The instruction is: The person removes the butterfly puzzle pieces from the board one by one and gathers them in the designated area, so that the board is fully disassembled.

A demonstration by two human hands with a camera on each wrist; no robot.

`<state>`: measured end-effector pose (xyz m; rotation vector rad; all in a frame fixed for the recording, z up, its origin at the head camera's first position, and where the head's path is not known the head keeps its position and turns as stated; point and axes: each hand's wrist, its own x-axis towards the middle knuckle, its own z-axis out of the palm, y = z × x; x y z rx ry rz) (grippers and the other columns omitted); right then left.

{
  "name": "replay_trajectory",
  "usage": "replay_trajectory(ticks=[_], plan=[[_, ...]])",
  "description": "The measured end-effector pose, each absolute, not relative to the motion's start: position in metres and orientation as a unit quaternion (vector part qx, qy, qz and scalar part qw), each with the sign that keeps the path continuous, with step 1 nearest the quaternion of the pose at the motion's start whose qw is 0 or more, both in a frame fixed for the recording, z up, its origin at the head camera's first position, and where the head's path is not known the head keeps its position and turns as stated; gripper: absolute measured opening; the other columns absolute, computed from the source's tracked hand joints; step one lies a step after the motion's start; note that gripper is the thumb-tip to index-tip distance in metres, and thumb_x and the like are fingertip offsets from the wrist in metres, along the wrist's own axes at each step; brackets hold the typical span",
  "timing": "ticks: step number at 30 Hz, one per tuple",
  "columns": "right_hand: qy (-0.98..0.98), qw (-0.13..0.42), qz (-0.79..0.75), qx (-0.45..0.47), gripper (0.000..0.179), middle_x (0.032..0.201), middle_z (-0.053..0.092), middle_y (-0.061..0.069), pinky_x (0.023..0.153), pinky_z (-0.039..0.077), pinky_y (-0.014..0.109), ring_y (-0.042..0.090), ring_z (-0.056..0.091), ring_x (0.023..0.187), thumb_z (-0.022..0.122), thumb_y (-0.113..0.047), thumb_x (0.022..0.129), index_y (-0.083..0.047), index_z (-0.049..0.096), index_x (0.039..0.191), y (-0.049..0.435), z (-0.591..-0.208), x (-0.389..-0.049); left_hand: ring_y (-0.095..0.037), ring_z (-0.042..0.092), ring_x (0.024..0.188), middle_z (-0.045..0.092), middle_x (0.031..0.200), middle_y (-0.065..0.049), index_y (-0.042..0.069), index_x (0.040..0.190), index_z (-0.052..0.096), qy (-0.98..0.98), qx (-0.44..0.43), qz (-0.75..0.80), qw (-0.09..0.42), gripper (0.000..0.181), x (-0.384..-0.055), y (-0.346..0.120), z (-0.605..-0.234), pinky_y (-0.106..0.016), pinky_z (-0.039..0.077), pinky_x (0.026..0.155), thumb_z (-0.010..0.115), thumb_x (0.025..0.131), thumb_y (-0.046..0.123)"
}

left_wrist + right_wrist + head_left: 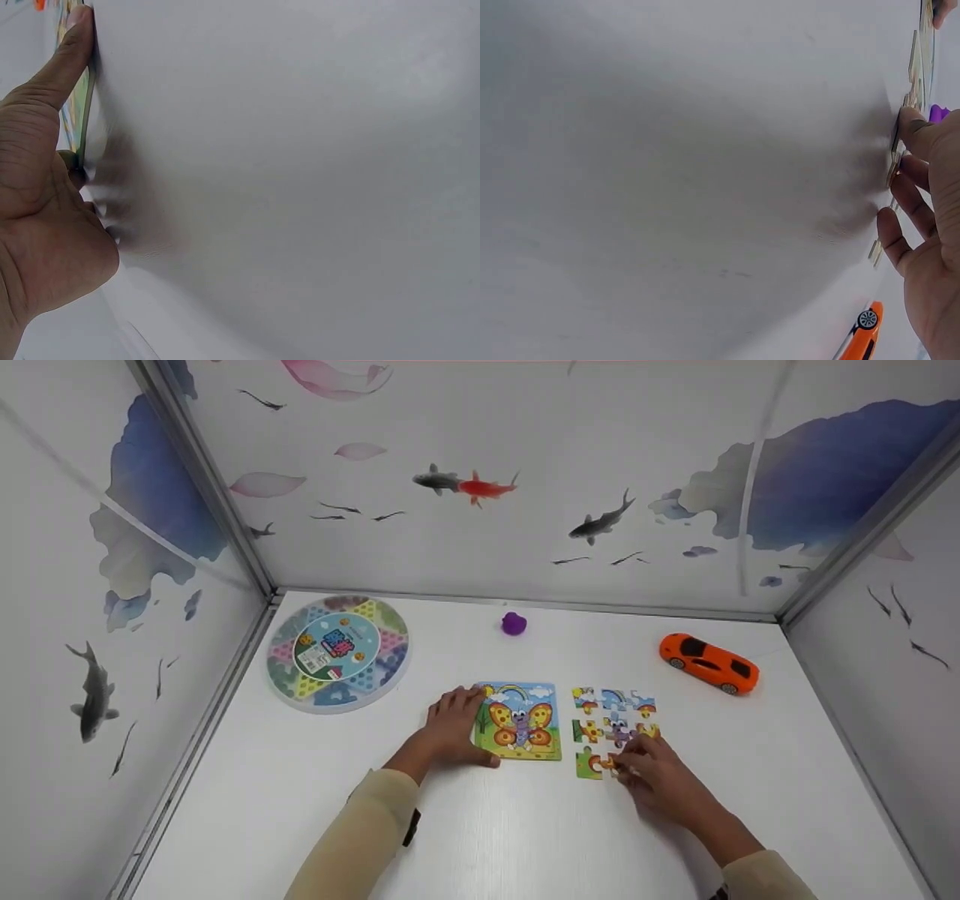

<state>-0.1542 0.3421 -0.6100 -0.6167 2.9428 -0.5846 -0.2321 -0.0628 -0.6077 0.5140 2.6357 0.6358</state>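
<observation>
A square butterfly picture board (pixel 521 724) lies on the white table in the head view. My left hand (pixel 454 731) holds it at the left side, thumb along the near edge and fingers at the left edge. The left wrist view shows the thumb (pixel 64 64) stretched along the board's edge (pixel 84 112). To the right, loose jigsaw pieces (pixel 587 730) with parts of the same picture lie in spaced rows. My right hand (pixel 660 776) pinches a jigsaw piece (pixel 609 763) in the nearest row; its fingers partly cover neighbouring pieces.
An orange toy car (pixel 709 664) stands at the right rear. A small purple toy (pixel 514 623) sits near the back wall. The round Chinese checkers box (pixel 337 652) lies at the left rear. Printed walls (pixel 480 562) enclose the table's back and sides.
</observation>
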Motion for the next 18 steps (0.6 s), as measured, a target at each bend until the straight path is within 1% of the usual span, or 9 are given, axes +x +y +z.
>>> replay_trajectory(ticks=[3,5,7,9,12,14,18], plan=[[0.959,0.033,-0.196,-0.205,0.031,0.123,0.064,-0.007,0.103,0.061,0.044,0.012,0.057,0.115,0.085,-0.023,0.100,-0.027,0.083,0.130,0.340,-0.610,-0.156,-0.040,0.012,0.172,0.014,0.187,-0.009,0.017,0.179,0.019,0.937,0.180,0.229,0.191,0.128,-0.231,-0.063,-0.608,-0.063,0.015,0.139,0.091,0.084,0.063],[0.958,0.028,-0.200,-0.206,0.025,0.123,0.064,-0.006,0.103,0.060,0.046,0.013,0.058,0.115,0.086,-0.025,0.099,-0.026,0.084,0.125,0.337,-0.610,-0.157,-0.039,0.012,0.172,0.014,0.187,-0.010,0.016,0.179,0.019,0.936,0.178,0.232,0.194,0.128,-0.231,-0.063,-0.607,-0.063,0.015,0.139,0.091,0.084,0.062],[0.957,0.023,-0.203,-0.206,0.021,0.124,0.065,-0.005,0.105,0.060,0.049,0.015,0.059,0.118,0.086,-0.026,0.099,-0.026,0.085,0.120,0.333,-0.609,-0.159,-0.040,0.012,0.172,0.015,0.186,-0.010,0.015,0.178,0.019,0.936,0.177,0.234,0.194,0.127,-0.231,-0.063,-0.607,-0.063,0.015,0.139,0.091,0.084,0.061],[0.957,0.020,-0.206,-0.204,0.018,0.125,0.065,-0.004,0.104,0.060,0.048,0.017,0.059,0.119,0.086,-0.028,0.099,-0.026,0.084,0.117,0.325,-0.607,-0.162,-0.040,0.012,0.172,0.015,0.186,-0.011,0.015,0.178,0.019,0.936,0.177,0.235,0.194,0.127,-0.231,-0.063,-0.606,-0.063,0.015,0.139,0.091,0.084,0.060],[0.956,0.021,-0.209,-0.204,0.020,0.127,0.066,-0.002,0.100,0.062,0.045,0.018,0.058,0.119,0.086,-0.028,0.099,-0.024,0.083,0.119,0.310,-0.603,-0.171,-0.040,0.012,0.172,0.017,0.185,-0.012,0.015,0.178,0.019,0.936,0.177,0.239,0.191,0.126,-0.231,-0.063,-0.606,-0.063,0.015,0.139,0.092,0.084,0.059],[0.956,0.027,-0.212,-0.202,0.027,0.128,0.066,-0.002,0.098,0.062,0.043,0.017,0.057,0.118,0.086,-0.029,0.099,-0.023,0.082,0.125,0.299,-0.601,-0.177,-0.039,0.011,0.172,0.016,0.185,-0.011,0.016,0.178,0.018,0.934,0.174,0.245,0.194,0.127,-0.231,-0.063,-0.606,-0.063,0.013,0.139,0.092,0.084,0.058],[0.954,0.040,-0.217,-0.202,0.034,0.131,0.066,-0.002,0.100,0.061,0.044,0.018,0.057,0.120,0.085,-0.030,0.100,-0.022,0.080,0.132,0.276,-0.601,-0.187,-0.038,0.011,0.172,0.017,0.184,-0.011,0.016,0.178,0.018,0.931,0.172,0.256,0.193,0.127,-0.231,-0.062,-0.607,-0.063,0.013,0.139,0.092,0.084,0.057]])
